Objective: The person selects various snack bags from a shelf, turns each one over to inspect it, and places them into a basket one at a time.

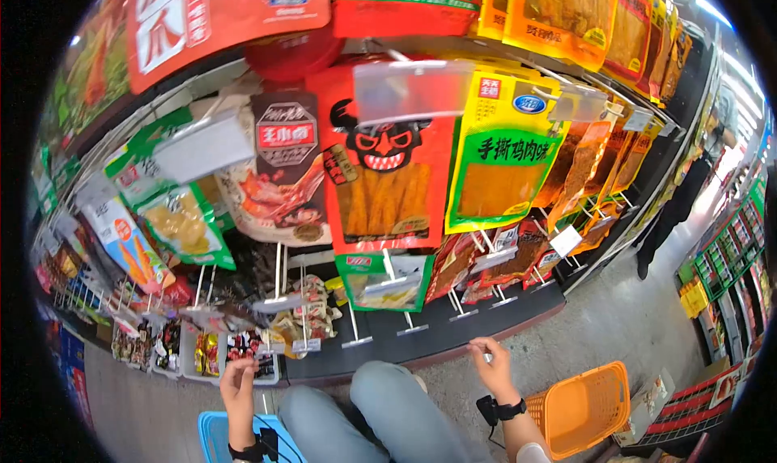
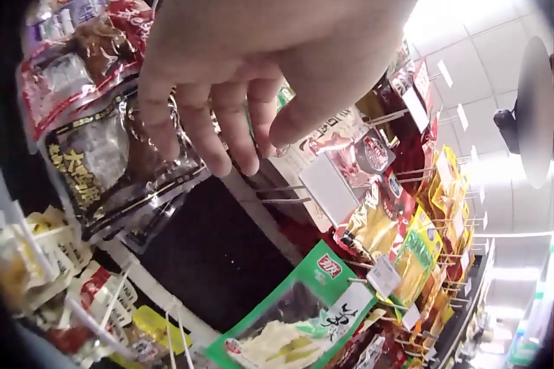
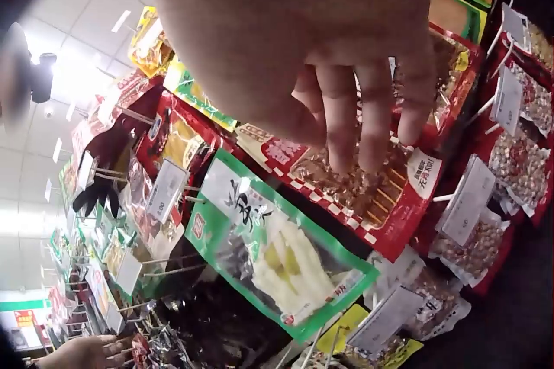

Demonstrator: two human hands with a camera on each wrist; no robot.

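My left hand (image 1: pixel 238 388) hovers over the blue basket at my knees, its fingers loosely bent and holding nothing. To the right of my knees, my right hand (image 1: pixel 494 368) is raised with relaxed fingers, empty as well. Both stay apart from the snack packs on the rack. In the left wrist view, a dark packet (image 2: pixel 91 166) hangs behind the left fingers, and a green-edged pack (image 2: pixel 299 313) is lower down. Behind the right fingers in the right wrist view is a red pack of skewers (image 3: pixel 381 200), beside the same green-edged pack (image 3: pixel 277 256).
A blue basket (image 1: pixel 212 435) and an orange basket (image 1: pixel 595 378) stand on the floor either side of my legs. Ahead, hooks hold a red pack (image 1: pixel 388 192) and a yellow-green pack (image 1: pixel 506 159). Bins of small packets (image 1: pixel 206 354) sit low at left. A dark-clothed person (image 1: pixel 676 208) is in the aisle.
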